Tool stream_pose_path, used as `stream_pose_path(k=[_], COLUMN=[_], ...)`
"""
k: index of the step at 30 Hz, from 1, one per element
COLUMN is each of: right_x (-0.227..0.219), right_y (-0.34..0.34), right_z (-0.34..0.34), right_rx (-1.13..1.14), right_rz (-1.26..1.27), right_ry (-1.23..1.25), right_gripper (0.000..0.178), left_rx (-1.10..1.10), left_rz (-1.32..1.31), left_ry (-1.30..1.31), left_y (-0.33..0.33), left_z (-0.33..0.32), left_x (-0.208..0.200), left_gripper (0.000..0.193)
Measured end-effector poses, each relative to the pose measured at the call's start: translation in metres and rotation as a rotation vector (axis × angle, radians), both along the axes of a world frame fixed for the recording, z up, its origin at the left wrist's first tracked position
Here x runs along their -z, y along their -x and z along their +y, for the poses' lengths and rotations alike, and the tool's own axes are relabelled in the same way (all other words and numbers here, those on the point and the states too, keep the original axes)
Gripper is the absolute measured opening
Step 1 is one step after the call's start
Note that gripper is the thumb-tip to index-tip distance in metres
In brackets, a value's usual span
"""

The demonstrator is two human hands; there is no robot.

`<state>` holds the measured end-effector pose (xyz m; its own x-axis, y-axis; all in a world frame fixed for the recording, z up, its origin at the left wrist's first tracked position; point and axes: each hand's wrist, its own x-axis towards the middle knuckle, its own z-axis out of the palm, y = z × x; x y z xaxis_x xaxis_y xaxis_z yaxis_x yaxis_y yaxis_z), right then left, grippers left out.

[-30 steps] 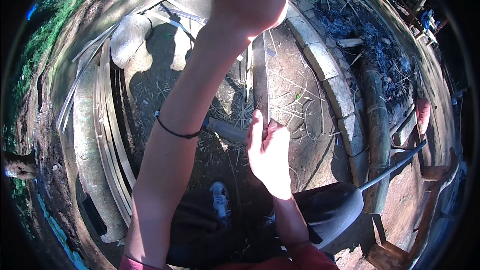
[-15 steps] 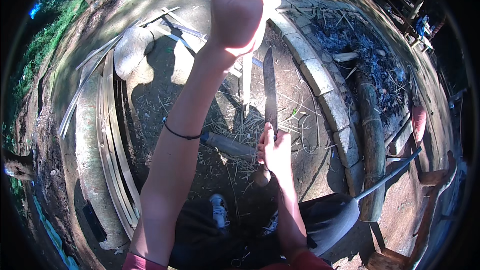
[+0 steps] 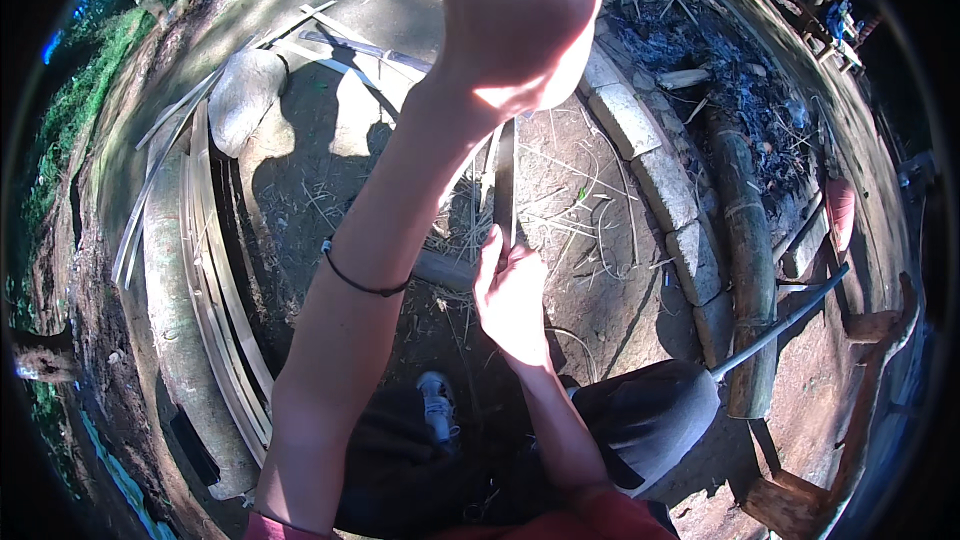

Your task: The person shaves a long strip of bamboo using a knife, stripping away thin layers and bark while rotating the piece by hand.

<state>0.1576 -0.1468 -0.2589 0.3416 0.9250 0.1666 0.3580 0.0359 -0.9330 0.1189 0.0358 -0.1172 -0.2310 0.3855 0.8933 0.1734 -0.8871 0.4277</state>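
Head view, looking straight down over a dirt yard: the person's left hand [image 3: 520, 25] was raised high and close to the camera, its fingers curled into a fist around the upper end of a long, thin strip [image 3: 503, 190] that ran down to the lower hand, a hold that seemed meant to keep the strip taut and upright. Whether that fist truly pinched the strip could not be told, since glare washed out the knuckles. Lower in the picture the right hand [image 3: 512, 300] sat near the knees, fingers pressed together and wrapped around the strip's lower part, apparently to steady it against a short grey log [image 3: 445, 268] lying on the ground just beside it. A black band circled the left wrist. Thin shavings and straw-like offcuts littered the soil around the log, suggesting the spot served as a working place. To the person's left a stack of split slats [image 3: 215, 280] lay curved along a pale trunk, seemingly set aside within reach. To the right, a row of stone blocks [image 3: 660, 180] fenced off a bed of ash, and a long-handled shovel [image 3: 780, 325] lay angled beside the dark-trousered knee, kept clear of the hands
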Motion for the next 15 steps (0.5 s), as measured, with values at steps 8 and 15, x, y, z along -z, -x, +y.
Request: stream_pose_path(k=[8,15], right_x=[-0.039,0.015], right_y=[-0.009,0.007], right_z=[-0.010,-0.010], right_rx=[0.018,-0.003], right_rz=[-0.052,-0.229], right_ry=[0.037,-0.105], right_gripper=[0.033,0.027], left_rx=[0.216,0.906], left_rz=[0.106,-0.015], left_ry=[0.243,0.562], left_y=[0.052,0.108], left_z=[0.020,0.073], left_x=[0.015,0.052], left_gripper=[0.012,0.019])
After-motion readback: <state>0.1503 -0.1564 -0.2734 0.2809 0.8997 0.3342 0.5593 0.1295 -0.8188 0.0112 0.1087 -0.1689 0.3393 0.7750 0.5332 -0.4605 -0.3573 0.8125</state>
